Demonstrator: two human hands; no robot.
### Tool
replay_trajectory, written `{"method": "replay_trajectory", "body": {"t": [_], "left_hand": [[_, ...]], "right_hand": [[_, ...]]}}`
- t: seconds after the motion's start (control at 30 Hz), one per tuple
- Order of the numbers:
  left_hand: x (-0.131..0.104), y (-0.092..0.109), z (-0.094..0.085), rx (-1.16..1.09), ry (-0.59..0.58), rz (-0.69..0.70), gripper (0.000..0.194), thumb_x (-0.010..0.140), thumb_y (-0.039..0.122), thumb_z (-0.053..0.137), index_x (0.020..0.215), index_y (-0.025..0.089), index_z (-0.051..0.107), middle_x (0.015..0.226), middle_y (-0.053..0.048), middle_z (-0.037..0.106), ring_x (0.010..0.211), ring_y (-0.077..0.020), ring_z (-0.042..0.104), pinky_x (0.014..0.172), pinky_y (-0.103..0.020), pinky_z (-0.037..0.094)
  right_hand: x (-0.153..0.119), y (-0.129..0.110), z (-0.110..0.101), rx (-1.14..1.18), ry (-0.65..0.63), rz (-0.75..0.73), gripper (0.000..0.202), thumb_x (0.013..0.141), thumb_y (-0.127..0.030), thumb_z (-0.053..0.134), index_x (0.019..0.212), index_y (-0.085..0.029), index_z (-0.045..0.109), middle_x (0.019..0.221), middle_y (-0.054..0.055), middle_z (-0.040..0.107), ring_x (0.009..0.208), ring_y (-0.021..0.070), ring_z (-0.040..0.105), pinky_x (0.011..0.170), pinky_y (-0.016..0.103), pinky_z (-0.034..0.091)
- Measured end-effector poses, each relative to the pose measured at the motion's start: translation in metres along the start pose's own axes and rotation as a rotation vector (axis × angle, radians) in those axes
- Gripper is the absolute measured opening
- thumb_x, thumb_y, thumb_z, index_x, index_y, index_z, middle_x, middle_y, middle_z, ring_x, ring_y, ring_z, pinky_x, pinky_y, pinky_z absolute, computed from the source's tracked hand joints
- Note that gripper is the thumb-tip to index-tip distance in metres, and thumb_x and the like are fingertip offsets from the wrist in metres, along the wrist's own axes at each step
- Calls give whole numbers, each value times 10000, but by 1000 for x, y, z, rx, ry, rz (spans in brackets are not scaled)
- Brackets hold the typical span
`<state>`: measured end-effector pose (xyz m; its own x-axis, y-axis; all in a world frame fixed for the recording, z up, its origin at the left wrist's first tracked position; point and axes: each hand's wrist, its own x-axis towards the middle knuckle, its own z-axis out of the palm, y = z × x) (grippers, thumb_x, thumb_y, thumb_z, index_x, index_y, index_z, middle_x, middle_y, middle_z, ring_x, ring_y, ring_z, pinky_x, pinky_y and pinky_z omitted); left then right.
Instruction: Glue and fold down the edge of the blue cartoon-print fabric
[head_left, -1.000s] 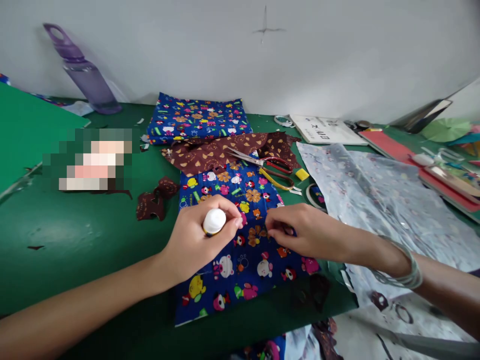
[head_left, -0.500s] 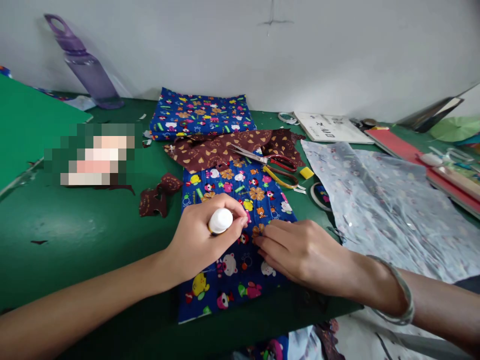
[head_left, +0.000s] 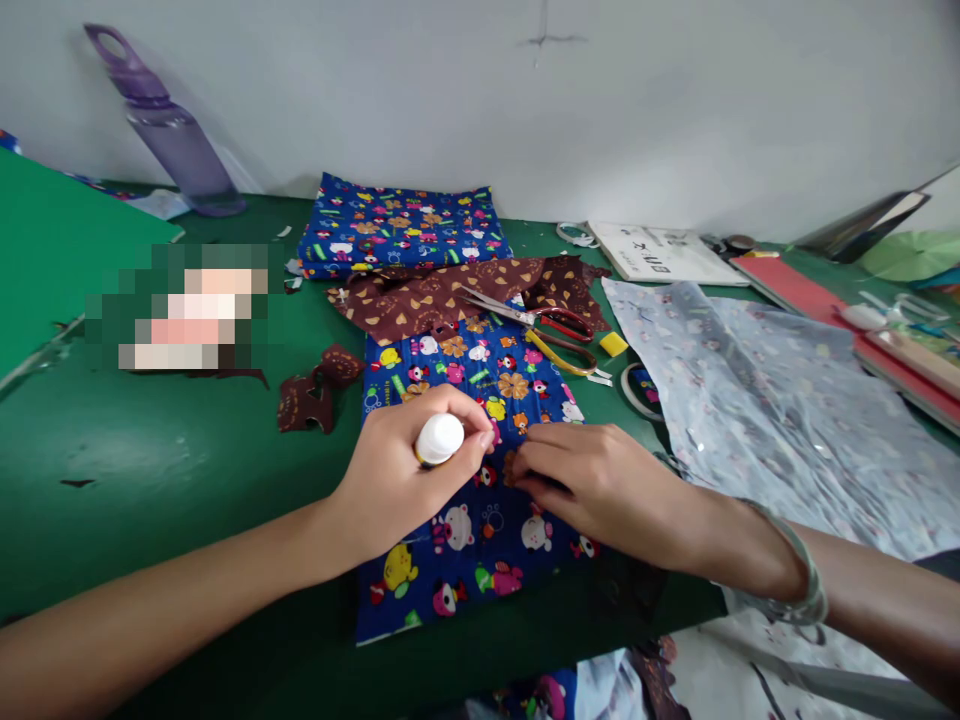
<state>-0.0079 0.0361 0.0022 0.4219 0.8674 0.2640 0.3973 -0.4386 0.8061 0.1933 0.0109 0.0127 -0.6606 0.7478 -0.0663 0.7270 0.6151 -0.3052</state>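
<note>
Gripping a white-capped glue stick (head_left: 439,438) in a closed left hand (head_left: 401,480), the person's right hand (head_left: 600,485) pinches a small brown fabric flower (head_left: 512,466) onto blue cartoon-print cloth (head_left: 480,400) (several flowers already placed, lower cloth bare).

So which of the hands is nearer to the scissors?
The right. The right hand lies on the blue patterned cloth just below the scissors, which rest at the cloth's far edge. The left hand, gripping a white-capped tube, sits farther left.
</note>
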Motion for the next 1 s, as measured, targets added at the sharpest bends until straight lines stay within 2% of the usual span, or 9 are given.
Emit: {"method": "replay_trajectory", "body": {"t": [0.13,0.23,0.33,0.4,0.53,0.73,0.83,1.0], "left_hand": [[0,1,0,-18,-4,-10,43,799,219,537,779,194,564,747,36,617,671,-97,572,602,-189,444],[-1,1,0,-30,-11,-19,48,796,225,540,775,190,565,743,29,624,665,-103,577,593,-190,452],[-1,1,0,-33,-9,-18,47,794,232,545,780,193,565,740,29,625,656,-103,578,583,-191,454],[0,0,0,-20,-5,-14,47,794,233,546,778,195,568,734,33,621,652,-100,575,581,-190,449],[1,0,0,7,13,-2,46,793,227,550,771,194,573,736,36,614,670,-100,569,603,-192,443],[0,0,1,-18,4,1,33,798,212,545,785,192,568,756,35,611,689,-97,567,633,-192,441],[0,0,1,-28,0,-4,35,799,209,542,784,189,567,759,35,610,692,-94,566,635,-189,438],[0,0,0,-69,-18,3,15,790,183,548,780,184,558,725,44,599,641,-73,549,588,-167,425]], "right_hand": [[4,15,-5,42,85,81,124,837,-186,454,859,-187,576,828,7,593,744,117,550,680,247,420],[5,29,-12,-74,170,111,255,848,-167,422,1063,-211,553,934,34,599,829,150,559,713,280,435],[0,29,-15,-179,234,76,372,855,-143,394,1209,-224,471,978,59,598,868,172,559,706,296,445],[-5,20,-14,-197,241,-4,297,861,-169,398,1122,-194,539,918,68,610,826,169,563,674,283,443],[-11,-1,-6,-249,132,-199,215,857,-153,398,925,-157,602,864,76,601,753,154,549,589,260,417],[-7,-9,8,-348,107,-243,204,845,-114,389,798,-136,586,813,68,574,685,163,505,526,276,376],[-4,-6,12,-241,133,-157,183,848,-138,404,819,-130,584,789,60,571,709,160,509,576,277,395],[0,-1,0,248,293,192,68,781,-147,509,750,-165,567,717,-10,579,623,87,512,569,209,406]]}}
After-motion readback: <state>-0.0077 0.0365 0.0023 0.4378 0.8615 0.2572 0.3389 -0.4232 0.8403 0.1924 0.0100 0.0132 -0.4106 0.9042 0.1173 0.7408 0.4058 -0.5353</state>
